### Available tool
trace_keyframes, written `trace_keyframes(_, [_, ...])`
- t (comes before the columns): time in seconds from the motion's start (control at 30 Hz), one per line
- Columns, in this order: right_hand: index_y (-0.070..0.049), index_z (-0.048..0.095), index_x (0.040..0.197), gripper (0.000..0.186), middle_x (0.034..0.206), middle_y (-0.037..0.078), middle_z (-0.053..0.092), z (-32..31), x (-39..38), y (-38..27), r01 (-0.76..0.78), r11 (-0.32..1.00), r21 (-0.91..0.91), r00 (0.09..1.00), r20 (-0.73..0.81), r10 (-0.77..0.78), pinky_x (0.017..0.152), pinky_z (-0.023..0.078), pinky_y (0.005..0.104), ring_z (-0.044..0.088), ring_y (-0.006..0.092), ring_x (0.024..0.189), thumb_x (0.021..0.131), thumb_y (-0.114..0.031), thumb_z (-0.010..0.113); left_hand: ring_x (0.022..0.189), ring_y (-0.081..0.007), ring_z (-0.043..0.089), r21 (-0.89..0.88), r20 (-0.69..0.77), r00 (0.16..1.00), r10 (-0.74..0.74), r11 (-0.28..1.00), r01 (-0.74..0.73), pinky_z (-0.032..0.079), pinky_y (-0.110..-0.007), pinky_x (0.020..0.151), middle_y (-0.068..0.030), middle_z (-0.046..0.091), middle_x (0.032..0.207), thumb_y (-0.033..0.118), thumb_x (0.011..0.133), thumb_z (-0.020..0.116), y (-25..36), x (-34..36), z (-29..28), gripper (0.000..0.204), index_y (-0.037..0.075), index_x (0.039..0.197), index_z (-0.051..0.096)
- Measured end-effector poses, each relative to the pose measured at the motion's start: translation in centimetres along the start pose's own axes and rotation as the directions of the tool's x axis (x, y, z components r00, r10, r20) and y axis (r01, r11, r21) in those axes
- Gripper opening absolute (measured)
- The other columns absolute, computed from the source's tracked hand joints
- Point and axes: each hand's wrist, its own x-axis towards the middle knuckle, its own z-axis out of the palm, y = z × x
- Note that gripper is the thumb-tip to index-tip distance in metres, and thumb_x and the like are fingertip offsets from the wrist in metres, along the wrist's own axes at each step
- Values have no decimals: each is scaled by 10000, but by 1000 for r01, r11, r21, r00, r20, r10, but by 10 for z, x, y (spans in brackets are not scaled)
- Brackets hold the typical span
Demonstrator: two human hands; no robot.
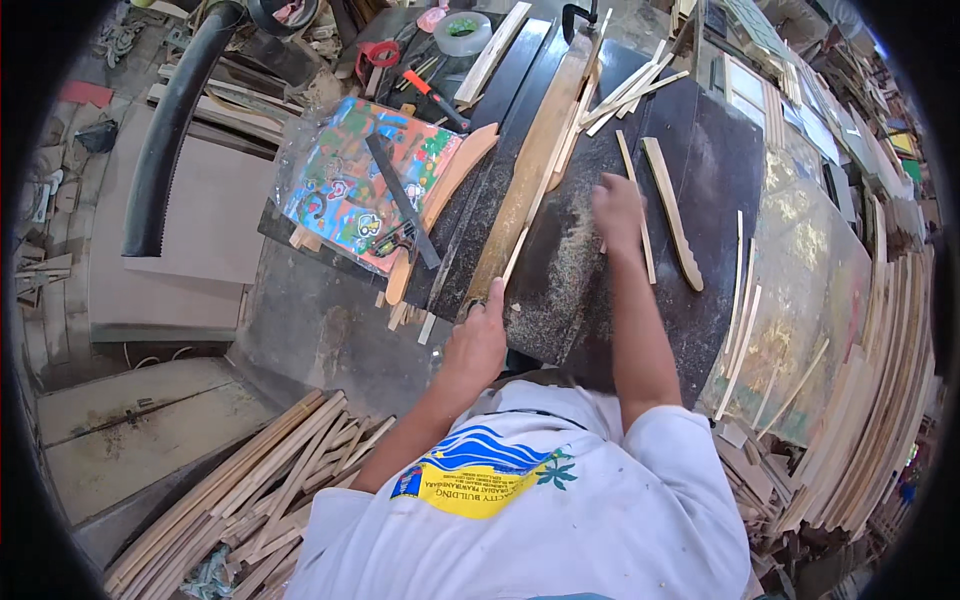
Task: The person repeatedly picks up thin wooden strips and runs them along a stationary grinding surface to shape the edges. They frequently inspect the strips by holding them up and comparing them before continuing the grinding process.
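Two hands: both mine, both down on the dark saw table [700, 180], well apart.
Left hand [478, 340]: at the table's near edge, fingers curled round the near end of a thin wood strip [513, 262], thumb laid along it; the grip is narrow and holding.
Right hand [617, 210]: palm down, fingers loosely together and flat, pressing on the table top just beside the sawdust [570, 265]; it holds nothing I can make out.
Wood strip: lies beside the long wooden fence board [530, 165], running away from me along its right edge.
Right of my right hand: a slim stick [637, 205] and a broader shaped slat [672, 212] lie loose.
Left of the fence: a colourful plastic bag [345, 185] with a black square [403, 200] on top.
Floor, lower left: a stack of cut slats [260, 480].
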Motion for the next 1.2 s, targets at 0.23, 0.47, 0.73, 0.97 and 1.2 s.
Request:
trace_keyframes(0.23, [-90,600,1286,376,1318,200,595,-120,-39,63,-137,901,-411,972,122,203,1013,509,523,603,451,1225,1007,-334,662,997,-548,693,-41,5,1000,-27,999,27,551,-633,875,-310,657,1148,59,998,520,3,1,-1,681,89,1641,296])
trace_keyframes(0.47, [-78,526,1369,342,1038,273,716,-120,-79,-40,-24,1000,-14,893,449,28,851,525,591,692,495,983,1060,-218,567,988,-542,694,2,23,999,-44,999,44,548,-628,877,-310,662,1126,34,970,551,8,1,-7,722,59,1642,287])
trace_keyframes(0.73, [-38,608,1343,336,992,299,708,-107,-73,-46,-30,996,80,898,439,-8,837,523,572,698,482,947,1037,-174,592,975,-541,697,-11,-49,998,49,999,-49,552,-614,843,-325,676,1095,15,967,538,9,12,-12,695,3,1624,310])
trace_keyframes(0.97, [-50,631,1346,344,969,305,716,-92,-34,-40,-62,992,108,907,420,11,828,532,578,701,496,936,1042,-192,558,978,-526,706,22,-59,997,57,998,-56,560,-613,845,-329,702,1089,20,983,495,24,56,-22,651,-6,1611,325])
trace_keyframes(1.2, [-58,637,1330,335,957,301,718,-105,-46,-49,-69,995,75,896,443,29,817,537,588,707,494,907,1035,-203,572,997,-515,710,47,-70,996,50,998,-46,573,-599,863,-325,702,1079,28,991,490,27,79,-18,640,-8,1608,325])
